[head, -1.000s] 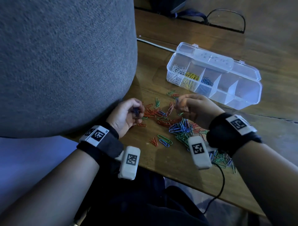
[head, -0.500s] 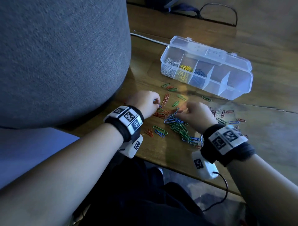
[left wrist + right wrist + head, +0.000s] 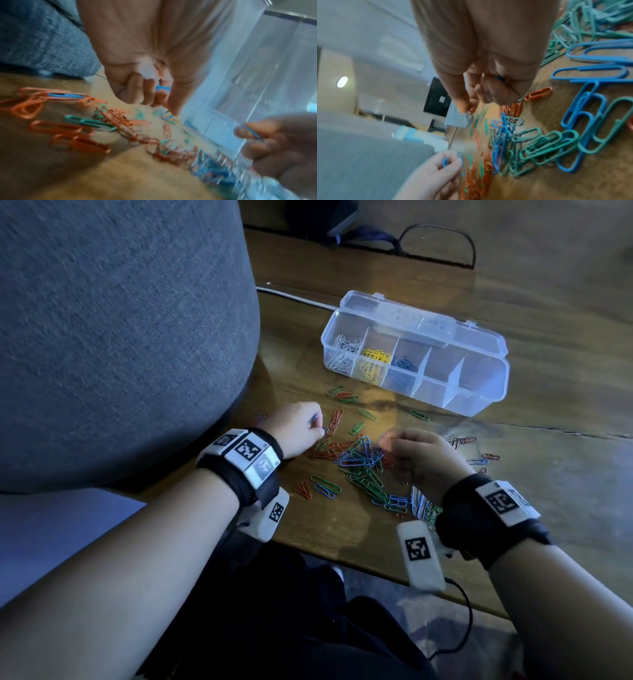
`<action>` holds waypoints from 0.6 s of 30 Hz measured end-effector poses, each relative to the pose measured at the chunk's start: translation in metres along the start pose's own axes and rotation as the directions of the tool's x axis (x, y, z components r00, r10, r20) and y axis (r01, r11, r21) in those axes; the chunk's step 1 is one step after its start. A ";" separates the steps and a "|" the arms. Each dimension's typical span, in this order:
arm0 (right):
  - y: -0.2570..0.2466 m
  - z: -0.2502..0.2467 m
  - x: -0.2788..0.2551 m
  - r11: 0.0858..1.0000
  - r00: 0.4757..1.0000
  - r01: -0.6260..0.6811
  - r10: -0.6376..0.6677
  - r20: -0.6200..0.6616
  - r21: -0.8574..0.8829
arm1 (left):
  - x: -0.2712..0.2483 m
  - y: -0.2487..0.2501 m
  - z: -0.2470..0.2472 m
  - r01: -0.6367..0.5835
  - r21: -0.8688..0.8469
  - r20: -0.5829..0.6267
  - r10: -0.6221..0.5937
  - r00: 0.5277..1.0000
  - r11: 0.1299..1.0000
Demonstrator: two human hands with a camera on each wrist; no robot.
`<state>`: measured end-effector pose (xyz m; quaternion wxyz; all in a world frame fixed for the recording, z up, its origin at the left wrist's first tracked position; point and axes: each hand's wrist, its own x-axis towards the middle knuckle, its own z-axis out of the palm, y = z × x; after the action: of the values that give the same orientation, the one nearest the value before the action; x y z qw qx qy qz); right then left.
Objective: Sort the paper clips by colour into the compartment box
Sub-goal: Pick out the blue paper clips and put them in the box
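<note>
The clear compartment box [image 3: 479,402] stands open at the back, with white, yellow and blue clips in its three left compartments. Loose red, green and blue paper clips [image 3: 359,463] lie in a pile on the wooden table. My left hand [image 3: 320,428] is at the pile's left edge, fingers curled round blue clips [image 3: 163,88] [image 3: 445,163]. At the pile's right side, my right hand [image 3: 385,441] pinches a blue clip [image 3: 252,132] between thumb and finger. Another blue clip [image 3: 500,79] is tucked in its palm.
A large grey upholstered seat [image 3: 120,337] presses against the table on the left. A white cable [image 3: 291,297] and a black cable [image 3: 442,231] lie behind the box. The table's front edge [image 3: 342,556] runs just under my wrists. More clips [image 3: 479,460] are scattered right of the pile.
Both hands have turned knuckles-up and come down onto the pile. The left hand moved right to the pile's edge, and the head view has shifted closer.
</note>
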<state>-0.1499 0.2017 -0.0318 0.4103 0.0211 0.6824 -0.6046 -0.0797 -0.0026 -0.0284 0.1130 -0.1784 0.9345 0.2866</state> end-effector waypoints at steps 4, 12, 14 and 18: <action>-0.008 -0.006 -0.009 0.933 0.991 -0.091 0.049 0.128 0.348 | -0.006 0.008 -0.003 0.048 -0.603 0.032 -0.035 0.999 0.796; -0.039 -0.023 -0.012 0.925 0.998 -0.055 0.035 0.059 0.375 | 0.011 0.043 -0.007 0.318 -0.942 0.319 -0.010 0.948 0.111; -0.063 -0.034 -0.005 0.929 0.999 -0.037 0.046 -0.017 0.367 | 0.027 0.058 -0.016 0.363 -0.928 0.361 -0.045 0.932 0.085; -0.109 -0.051 0.017 0.926 0.993 -0.008 0.053 -0.110 0.377 | 0.063 0.096 -0.037 0.354 -0.921 0.353 -0.037 0.935 0.163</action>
<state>-0.2453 0.2074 0.0429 0.3670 0.1457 0.5766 -0.7153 -0.1793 0.0331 0.0292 0.1262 -0.2914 0.4838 0.8155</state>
